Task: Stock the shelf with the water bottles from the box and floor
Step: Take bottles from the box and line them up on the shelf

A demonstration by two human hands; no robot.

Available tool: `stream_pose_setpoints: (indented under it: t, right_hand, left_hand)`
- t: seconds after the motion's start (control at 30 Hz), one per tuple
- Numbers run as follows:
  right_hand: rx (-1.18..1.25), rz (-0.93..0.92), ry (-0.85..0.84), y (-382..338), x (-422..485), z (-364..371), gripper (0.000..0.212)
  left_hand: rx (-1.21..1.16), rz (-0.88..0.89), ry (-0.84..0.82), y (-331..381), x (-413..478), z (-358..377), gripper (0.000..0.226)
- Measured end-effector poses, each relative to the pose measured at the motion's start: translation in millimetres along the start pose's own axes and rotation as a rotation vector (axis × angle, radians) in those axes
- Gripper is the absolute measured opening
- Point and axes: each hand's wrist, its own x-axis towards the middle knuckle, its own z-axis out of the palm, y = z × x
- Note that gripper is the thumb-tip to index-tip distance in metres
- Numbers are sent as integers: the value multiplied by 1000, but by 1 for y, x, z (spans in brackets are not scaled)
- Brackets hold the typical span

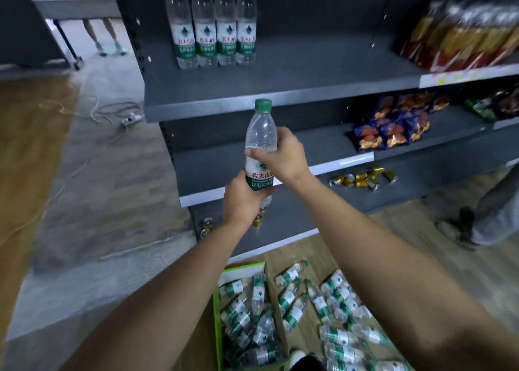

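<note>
A clear water bottle point(260, 134) with a green cap and green-white label stands upright in the air in front of the grey shelf point(280, 101). My left hand point(243, 199) grips its lower part, and my right hand point(283, 153) grips its middle from the right. Several matching bottles point(213, 36) stand in a row at the left back of the upper shelf board. Below, an open box point(217, 311) with green edges holds several bottles lying down, and more bottles point(334, 309) lie scattered on the wooden floor to its right.
Bagged snacks point(463, 36) fill the upper shelf's right end, blue snack bags point(393, 129) sit on the middle shelf, gold cans point(362, 179) on the lower one. A person's leg point(488, 216) stands at the right. Cables and a power strip point(132, 118) lie on the floor at left.
</note>
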Motion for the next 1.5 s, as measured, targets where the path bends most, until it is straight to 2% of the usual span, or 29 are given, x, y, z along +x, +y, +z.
stream_pose_setpoints:
  t: [0.2,0.37,0.7,0.93,1.07,1.3,1.5]
  right_hand:
    - [-3,-66,18,-45,19,-11,54]
    - [-10,-115,43,-70,39,-19,59]
    - [52,-232,48,-101,101,-56,55]
    - [71,-303,9,-101,185,-93,64]
    - [49,-343,-70,-92,229,-110,71]
    - [107,-336,-87,-63,282,-122,64]
    - [110,-350,-57,-45,306,-123,67]
  left_hand:
    - [-55,57,31,37,20,-22,41]
    - [-94,103,62,64,39,-32,42]
    - [-18,146,162,125,95,-22,44]
    - [14,118,242,172,166,19,45]
    - [-7,99,290,188,202,47,39]
    - [-63,103,322,189,241,84,47]
    - [-105,103,327,190,257,100,38]
